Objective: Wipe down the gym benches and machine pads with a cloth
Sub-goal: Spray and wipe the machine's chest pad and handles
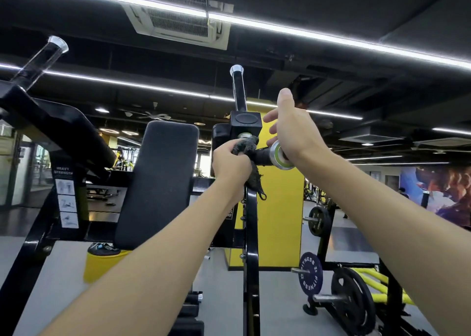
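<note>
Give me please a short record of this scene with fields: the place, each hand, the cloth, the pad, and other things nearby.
place: gym, at a black weight machine
left hand: grips the cloth
cloth: dark, held against the horizontal handle, one end hanging down
right hand: fingers straight, at the handle's metal end cap; contact unclear
pad: black, upright, left of both hands, not touched
upright handle: rises above the hands
background: yellow pillar; blue weight plate at lower right
</note>
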